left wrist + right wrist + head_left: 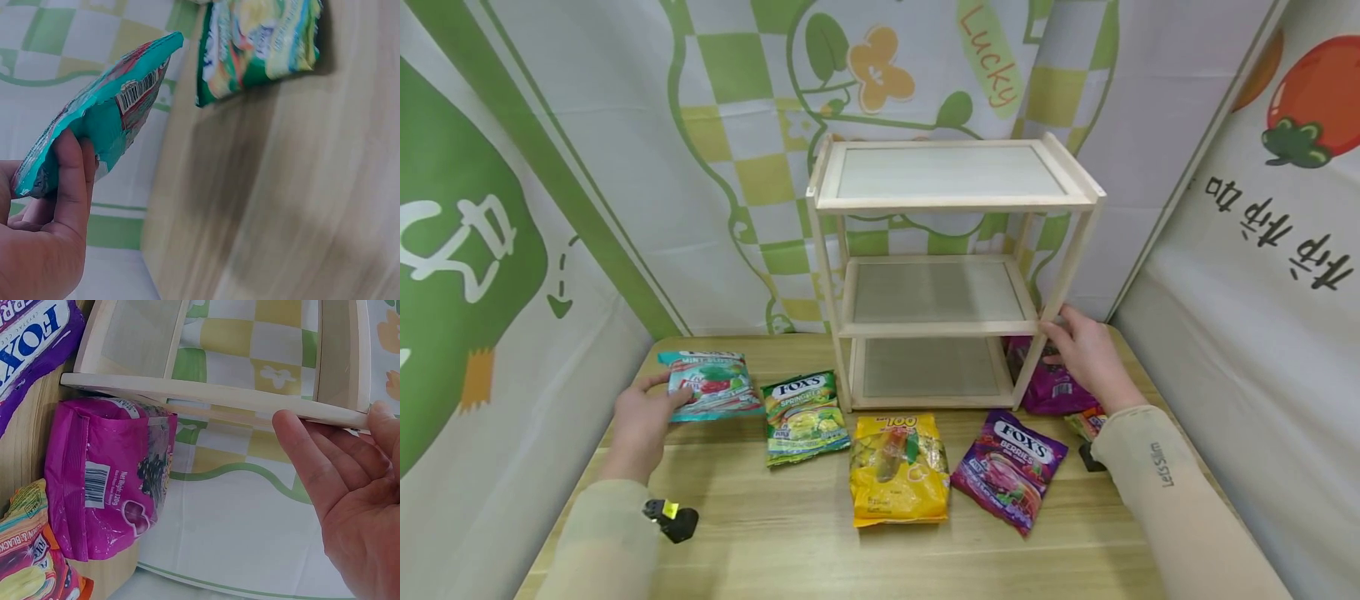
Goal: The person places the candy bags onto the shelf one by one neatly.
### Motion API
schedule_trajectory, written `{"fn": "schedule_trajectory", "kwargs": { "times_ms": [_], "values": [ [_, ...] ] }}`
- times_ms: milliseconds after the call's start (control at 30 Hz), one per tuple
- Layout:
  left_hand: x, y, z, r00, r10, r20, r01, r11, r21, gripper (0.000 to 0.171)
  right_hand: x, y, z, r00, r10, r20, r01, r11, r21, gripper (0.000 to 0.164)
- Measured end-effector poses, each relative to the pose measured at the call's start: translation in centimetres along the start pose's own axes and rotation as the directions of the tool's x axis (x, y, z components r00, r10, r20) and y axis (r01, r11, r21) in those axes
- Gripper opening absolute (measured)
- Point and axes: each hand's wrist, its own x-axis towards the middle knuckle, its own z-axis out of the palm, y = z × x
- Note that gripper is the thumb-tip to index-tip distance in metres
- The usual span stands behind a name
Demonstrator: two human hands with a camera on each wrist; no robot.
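Observation:
My left hand (642,425) pinches a teal bag of Fox's mint candy (713,385) at its left edge. In the left wrist view the bag (103,115) is tilted up off the wooden table, fingers beneath it. My right hand (1086,354) touches the right side post of a three-tier wooden shelf (955,329). In the right wrist view the fingertips of that hand (353,487) rest against the outer face of the post, fingers fairly straight. A magenta candy bag (112,481) stands beside the shelf, below this hand.
Along the table (775,542) lie a green Fox's bag (805,417), a yellow candy bag (899,471) and a purple Fox's berries bag (1011,471). An orange candy bag (31,550) is partly hidden by the right sleeve in the head view. Printed curtains enclose the table.

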Motion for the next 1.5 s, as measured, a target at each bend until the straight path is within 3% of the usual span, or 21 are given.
{"fn": "schedule_trajectory", "kwargs": {
  "times_ms": [133, 567, 1000, 1500],
  "values": [
    [-0.4, 1.0, 0.1, 1.0, 0.013, 0.026, -0.01, 0.994, -0.111, 0.066, 0.1, 0.0, 0.0, 1.0, -0.001, -0.001, 0.001, 1.0, -0.002, 0.043],
    [-2.0, 4.7, 0.6, 0.994, 0.077, 0.082, -0.048, 0.949, -0.311, 0.065, 0.0, 0.1, 0.1, 1.0, 0.004, 0.005, -0.004, 1.0, 0.008, 0.045],
    [-3.2, 7.1, 1.1, 0.981, 0.165, 0.102, -0.105, 0.894, -0.435, 0.066, 0.0, 0.0, 0.2, 1.0, -0.001, -0.002, 0.001, 1.0, 0.015, 0.044],
    [-5.0, 9.9, 1.6, 0.957, 0.247, 0.152, -0.111, 0.796, -0.595, 0.062, 0.0, 0.2, 0.3, 1.0, -0.008, -0.004, 0.008, 1.0, 0.018, 0.043]
  ]
}}
